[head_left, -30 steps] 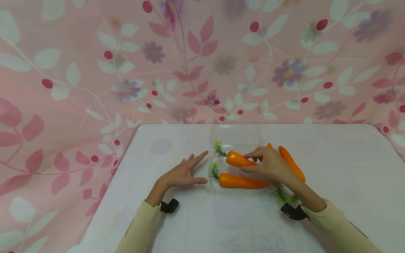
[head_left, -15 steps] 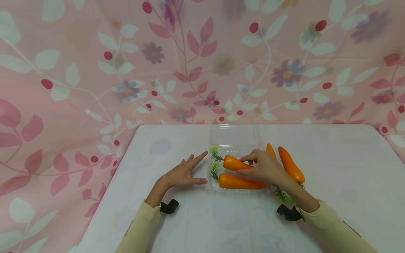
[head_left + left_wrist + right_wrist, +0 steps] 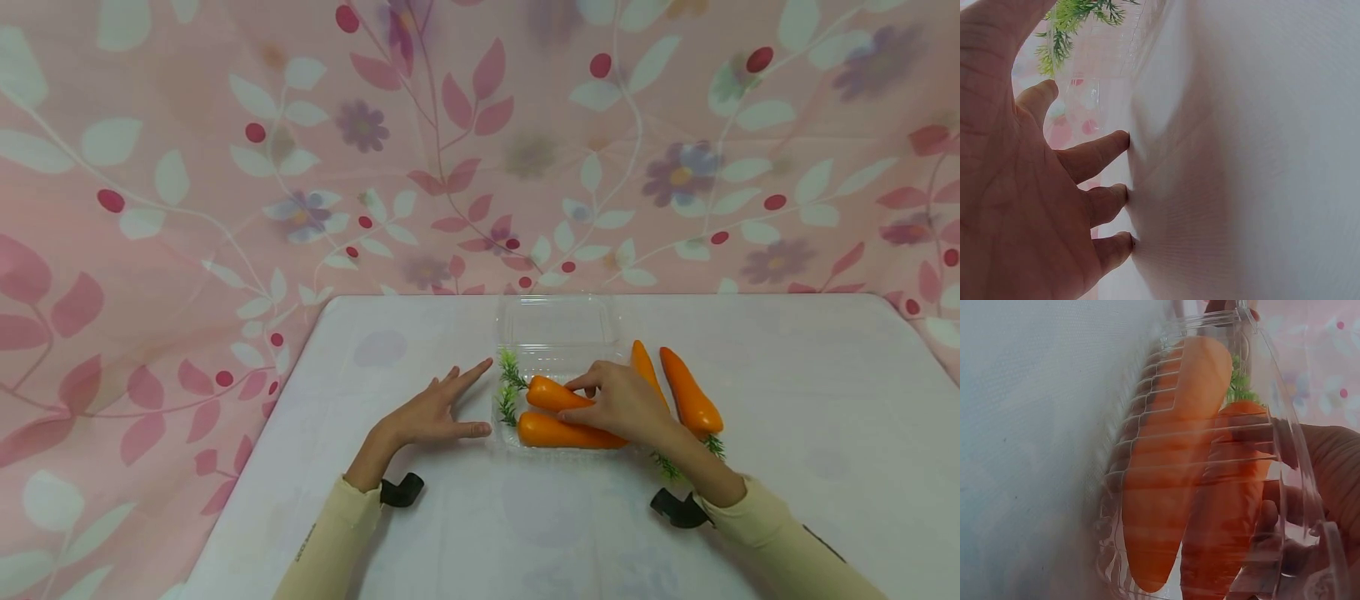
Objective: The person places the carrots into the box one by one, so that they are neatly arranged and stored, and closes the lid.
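In the head view my right hand [image 3: 626,404] pinches an orange toy carrot [image 3: 549,393] with a green leafy top, low inside an open clear plastic box [image 3: 581,360]. Beside it, nearer me, a second carrot [image 3: 566,431] lies in the box. Through the clear wall, the right wrist view shows the held carrot [image 3: 1225,500] and its neighbour [image 3: 1163,475] side by side. My left hand [image 3: 431,414] has its fingers spread by the box's left side. In the left wrist view, this hand's fingertips [image 3: 1121,139] rest on the white tabletop [image 3: 1285,156].
The box's clear lid [image 3: 558,321] lies folded back toward the far table edge. Right of the box lie two more carrots, one [image 3: 647,367] partly behind my right hand and another [image 3: 692,393] farther right. A pink floral cloth [image 3: 480,150] hangs behind the table.
My right hand has brought the held carrot left and toward me, closer against the carrot lying in the box. My left hand has stayed in place.
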Available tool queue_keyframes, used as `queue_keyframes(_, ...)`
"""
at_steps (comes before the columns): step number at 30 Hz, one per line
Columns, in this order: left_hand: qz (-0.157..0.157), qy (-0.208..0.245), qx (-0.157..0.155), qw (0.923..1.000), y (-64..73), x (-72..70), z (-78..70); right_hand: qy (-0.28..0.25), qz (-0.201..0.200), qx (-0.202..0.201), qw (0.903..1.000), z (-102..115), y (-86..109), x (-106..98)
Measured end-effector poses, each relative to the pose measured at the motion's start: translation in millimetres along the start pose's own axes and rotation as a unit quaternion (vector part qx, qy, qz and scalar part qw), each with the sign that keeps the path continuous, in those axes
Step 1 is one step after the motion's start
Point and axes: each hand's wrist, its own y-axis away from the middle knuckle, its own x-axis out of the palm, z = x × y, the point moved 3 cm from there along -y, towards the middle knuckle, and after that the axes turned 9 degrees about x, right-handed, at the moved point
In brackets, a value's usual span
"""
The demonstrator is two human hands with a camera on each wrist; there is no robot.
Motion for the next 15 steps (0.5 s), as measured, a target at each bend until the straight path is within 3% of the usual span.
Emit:
queue_keyframes(7,0.001,-0.001,-0.001,1.0000,0.3,1.5,1.4,0.017,0.008,0.011,0.9998,1.0,0.0,4.1)
queue_keyframes(15,0.004,-0.012,-0.002,0.9999,0.2,0.7,1.6,0.026,0.009,-0.007,0.9996,2.4,-0.3,3.9)
